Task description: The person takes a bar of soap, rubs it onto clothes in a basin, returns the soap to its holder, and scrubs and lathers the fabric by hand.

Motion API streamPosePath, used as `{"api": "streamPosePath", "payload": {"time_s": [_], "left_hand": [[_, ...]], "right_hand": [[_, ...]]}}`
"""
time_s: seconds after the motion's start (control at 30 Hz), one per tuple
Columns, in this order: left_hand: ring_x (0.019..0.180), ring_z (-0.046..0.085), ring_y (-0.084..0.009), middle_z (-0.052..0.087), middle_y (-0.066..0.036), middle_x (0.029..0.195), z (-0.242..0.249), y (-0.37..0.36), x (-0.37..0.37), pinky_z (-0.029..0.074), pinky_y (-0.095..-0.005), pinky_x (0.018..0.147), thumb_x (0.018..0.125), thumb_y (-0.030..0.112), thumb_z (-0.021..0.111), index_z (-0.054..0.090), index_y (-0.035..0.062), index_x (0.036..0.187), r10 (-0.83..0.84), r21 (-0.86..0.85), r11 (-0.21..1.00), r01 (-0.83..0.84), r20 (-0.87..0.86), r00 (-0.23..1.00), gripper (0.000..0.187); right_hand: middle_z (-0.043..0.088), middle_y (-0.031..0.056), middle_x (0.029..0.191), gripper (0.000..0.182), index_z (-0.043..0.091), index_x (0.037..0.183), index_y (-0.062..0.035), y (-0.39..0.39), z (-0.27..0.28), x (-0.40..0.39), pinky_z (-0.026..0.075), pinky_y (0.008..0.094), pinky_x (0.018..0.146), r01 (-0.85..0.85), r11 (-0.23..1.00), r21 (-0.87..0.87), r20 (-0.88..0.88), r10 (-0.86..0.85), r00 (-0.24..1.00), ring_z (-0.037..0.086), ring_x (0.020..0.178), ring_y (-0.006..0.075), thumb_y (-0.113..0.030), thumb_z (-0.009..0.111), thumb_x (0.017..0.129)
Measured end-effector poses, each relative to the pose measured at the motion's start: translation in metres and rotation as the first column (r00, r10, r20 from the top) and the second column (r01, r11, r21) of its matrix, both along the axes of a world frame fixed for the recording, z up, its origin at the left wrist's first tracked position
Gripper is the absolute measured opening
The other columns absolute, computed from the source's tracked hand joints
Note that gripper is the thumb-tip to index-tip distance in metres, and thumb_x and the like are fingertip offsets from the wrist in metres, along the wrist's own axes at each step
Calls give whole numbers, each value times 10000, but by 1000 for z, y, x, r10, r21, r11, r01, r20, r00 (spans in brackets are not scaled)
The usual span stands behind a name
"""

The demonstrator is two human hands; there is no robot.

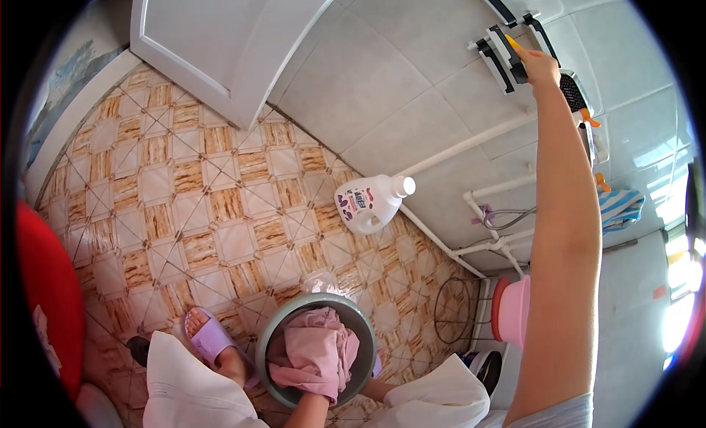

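Note:
My left forearm (pixel 312 411) reaches into a grey bucket (pixel 266 354). Pink cloth (pixel 312 347) is bunched in the bucket and covers my left hand, so its fingers are hidden. Up at the tiled wall, my right hand (pixel 541 69) is closed on a small yellow object (pixel 512 43), whose kind I cannot make out. Right beside that hand is a black-and-white wall rack (pixel 494 64). A black perforated item (pixel 573 92) hangs just below the hand.
A white detergent bottle (pixel 368 204) stands on the patterned tile floor (pixel 213 207). White pipes (pixel 471 145) run along the wall. A pink basin (pixel 517 310) is at right, near a wire rack (pixel 460 310). A white door (pixel 220 45) stands at upper left, and something red (pixel 48 295) at the left edge.

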State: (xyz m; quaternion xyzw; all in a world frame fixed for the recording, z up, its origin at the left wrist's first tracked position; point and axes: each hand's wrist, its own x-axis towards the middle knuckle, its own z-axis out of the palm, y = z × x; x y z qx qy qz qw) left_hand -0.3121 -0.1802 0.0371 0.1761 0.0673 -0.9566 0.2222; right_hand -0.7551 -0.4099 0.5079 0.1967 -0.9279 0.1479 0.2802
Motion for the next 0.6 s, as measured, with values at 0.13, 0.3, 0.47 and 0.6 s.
{"api": "streamPosePath", "payload": {"time_s": [0.13,0.3,0.47,0.6], "left_hand": [[968,557,-157,561,-74,1076,0,2,0,474,-284,834,976,214,401,522,34,1122,-10,13,1000,10,-19,1000,261],[987,556,-160,558,-75,1096,-1,1,3,472,-287,848,979,218,393,515,33,1143,-12,22,1000,12,-38,999,275],[1005,555,-163,556,-76,1117,-1,3,5,470,-290,861,982,222,385,509,33,1163,-27,15,1000,27,-41,999,290],[1021,554,-166,553,-77,1133,-5,-1,8,468,-293,872,984,226,379,504,32,1179,-49,-18,999,48,-29,998,302]], "right_hand": [[670,78,1062,445,704,1049,-166,1,-10,-16,459,373,892,-83,994,77,-98,90,991,604,1016,251,-506,639,769],[578,162,1222,592,633,1135,-60,13,-12,-39,328,439,1014,-218,975,51,-124,223,967,429,1210,351,-546,398,891],[576,114,1063,368,552,1136,-31,44,-55,65,385,349,942,-410,836,-366,-283,320,904,520,1053,222,-318,513,909],[552,65,1130,343,479,1201,-26,126,-184,207,442,296,840,-448,775,-446,449,627,637,560,1005,142,-149,564,892]]}}
